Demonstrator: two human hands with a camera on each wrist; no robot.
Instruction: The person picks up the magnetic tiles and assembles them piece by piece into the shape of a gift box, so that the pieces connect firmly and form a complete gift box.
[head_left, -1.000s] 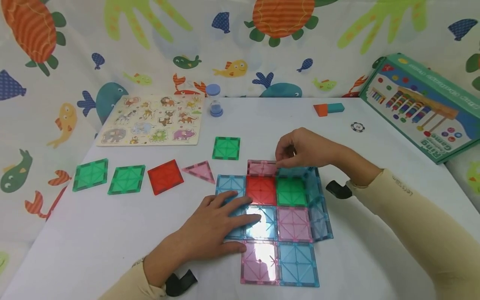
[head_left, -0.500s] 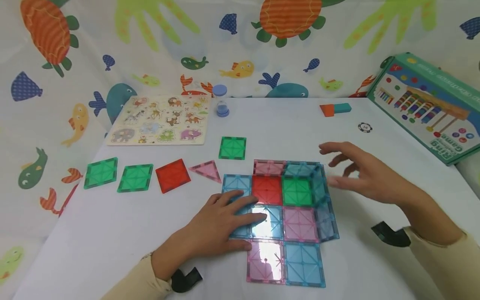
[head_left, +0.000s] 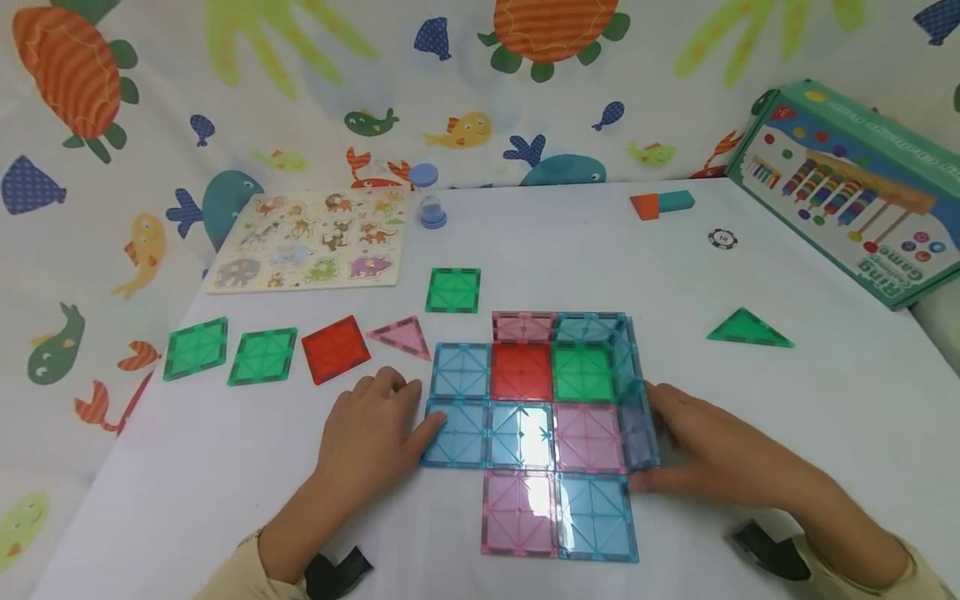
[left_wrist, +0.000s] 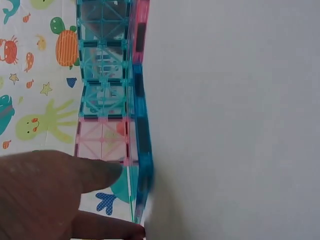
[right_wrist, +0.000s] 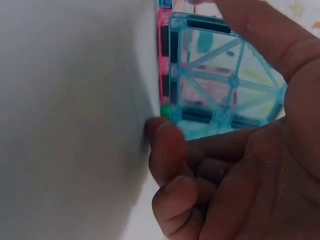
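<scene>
A flat base of translucent magnetic tiles, in blue, red, green and pink squares, lies on the table, with a blue tile at its left edge. Low walls stand at its back and right, including a pink wall tile. My left hand rests beside the base, thumb at that left blue tile, fingers loosely bent. On the other side my right hand touches the upright blue wall tile, thumb near its front corner. The right wrist view shows this blue tile between thumb and bent fingers.
Loose tiles lie around: a green triangle, a red square, a pink triangle and several green squares. Behind are an animal puzzle board, a sand timer, a chip and a green game box.
My right hand has left the back wall, swung right, and come down to the right wall. My left hand has drawn left off the tiles to their edge. A green triangle has come into view.
</scene>
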